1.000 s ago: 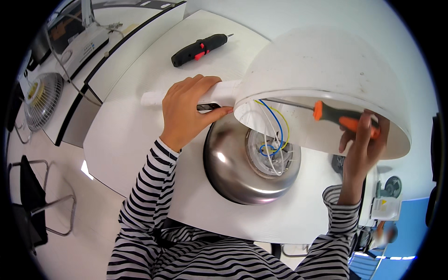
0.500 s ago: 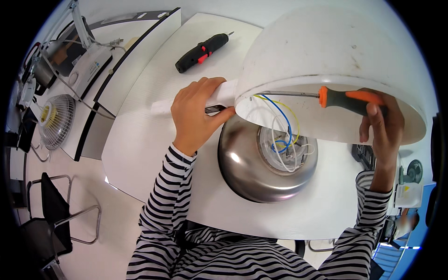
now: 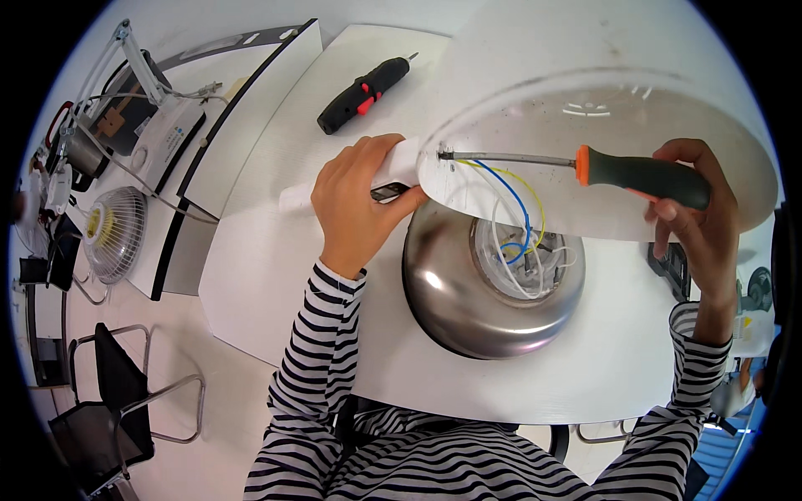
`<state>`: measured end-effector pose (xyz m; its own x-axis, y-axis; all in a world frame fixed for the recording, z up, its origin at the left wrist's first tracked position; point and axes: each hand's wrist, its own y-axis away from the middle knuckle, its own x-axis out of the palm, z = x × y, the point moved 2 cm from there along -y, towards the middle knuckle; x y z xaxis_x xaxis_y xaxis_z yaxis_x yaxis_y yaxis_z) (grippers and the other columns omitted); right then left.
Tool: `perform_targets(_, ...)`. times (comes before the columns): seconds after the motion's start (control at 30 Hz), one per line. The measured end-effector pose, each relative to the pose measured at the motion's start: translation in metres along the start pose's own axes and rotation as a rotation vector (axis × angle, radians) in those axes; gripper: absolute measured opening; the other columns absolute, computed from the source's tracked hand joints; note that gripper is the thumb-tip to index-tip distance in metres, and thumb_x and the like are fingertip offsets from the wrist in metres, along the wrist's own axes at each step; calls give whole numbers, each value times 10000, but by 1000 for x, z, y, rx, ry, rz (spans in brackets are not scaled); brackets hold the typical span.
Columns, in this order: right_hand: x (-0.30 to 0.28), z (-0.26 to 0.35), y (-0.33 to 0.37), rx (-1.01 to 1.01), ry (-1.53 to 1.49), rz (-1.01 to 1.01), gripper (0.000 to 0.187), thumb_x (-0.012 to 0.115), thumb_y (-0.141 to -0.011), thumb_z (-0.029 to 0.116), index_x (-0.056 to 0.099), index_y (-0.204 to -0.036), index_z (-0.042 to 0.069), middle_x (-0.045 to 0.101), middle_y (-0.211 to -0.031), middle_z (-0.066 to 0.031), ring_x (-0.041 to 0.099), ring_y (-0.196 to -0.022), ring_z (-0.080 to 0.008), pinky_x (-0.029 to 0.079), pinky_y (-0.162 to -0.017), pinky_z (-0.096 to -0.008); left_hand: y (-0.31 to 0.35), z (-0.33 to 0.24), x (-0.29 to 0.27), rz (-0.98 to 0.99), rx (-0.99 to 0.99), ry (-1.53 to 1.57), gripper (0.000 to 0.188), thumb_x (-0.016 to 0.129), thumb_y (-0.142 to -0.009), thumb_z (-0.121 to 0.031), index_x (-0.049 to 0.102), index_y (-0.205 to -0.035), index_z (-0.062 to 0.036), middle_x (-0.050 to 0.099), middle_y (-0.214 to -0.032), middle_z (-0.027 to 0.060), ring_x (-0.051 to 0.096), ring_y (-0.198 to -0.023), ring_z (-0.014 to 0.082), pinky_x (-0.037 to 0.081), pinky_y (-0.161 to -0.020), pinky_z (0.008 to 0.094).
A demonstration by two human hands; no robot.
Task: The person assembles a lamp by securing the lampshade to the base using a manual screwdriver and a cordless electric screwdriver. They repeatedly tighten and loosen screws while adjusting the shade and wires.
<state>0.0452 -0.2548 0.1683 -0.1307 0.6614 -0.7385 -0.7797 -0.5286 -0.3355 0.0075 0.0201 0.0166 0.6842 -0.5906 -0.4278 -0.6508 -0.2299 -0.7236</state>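
A screwdriver [image 3: 643, 177] with a dark green and orange handle is gripped in my right hand [image 3: 702, 230], its shaft reaching left inside a large white domed shell [image 3: 518, 108]. The tip meets the shell's inner wall at the left. My left hand [image 3: 351, 213] is closed round a white block-like part [image 3: 403, 160] that joins the shell's outer left side; a dark slot shows under the fingers. Blue, yellow-green and white wires [image 3: 526, 209] run from the shell down into a round metal bowl-shaped body [image 3: 468, 313] on the table.
A black and red cordless screwdriver [image 3: 365, 95] lies on the white table [image 3: 276, 275] at the back left. A black object [image 3: 670, 269] sits behind my right wrist. On the left are a low partition, a wire-caged heater [image 3: 117, 234] and a black chair [image 3: 121, 392].
The shell has tipped so more of its inside shows. The screwdriver's tip now shows against the inner wall, and my right hand has turned slightly on the handle. My view has shifted a little.
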Motion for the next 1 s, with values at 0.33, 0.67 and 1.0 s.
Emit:
perform_targets(0.33, 8, 11, -11, -581, 349, -174, 324, 550, -879, 274, 514, -1035, -8, 583, -906, -119, 566, -553, -86, 441, -435, -154, 0, 1, -3, 31, -22, -17, 451, 766, -578, -283, 597, -933, -61, 609, -848, 32, 570, -747, 206, 418, -660, 302)
perform_targets(0.67, 2, 10, -11, 214, 105, 26, 358, 423, -930, 309, 488, -1128, 18, 523, -566, -37, 363, -321, -19, 228, -286, -147, 2, 4, 1, -30, 51, -61, 457, 775, -568, -279, 595, -930, -65, 593, -807, 36, 558, -706, 199, 417, -634, 301)
perform_targets(1.0, 16, 27, -1, -994, 597, -63, 230, 689, -643, 4, 576, -843, 9, 575, -738, -100, 524, -521, -175, 416, -482, -222, 0, 1, 0, -13, 32, -45, 465, 772, -569, -288, 593, -935, -63, 593, -804, 40, 557, -693, 203, 420, -639, 304)
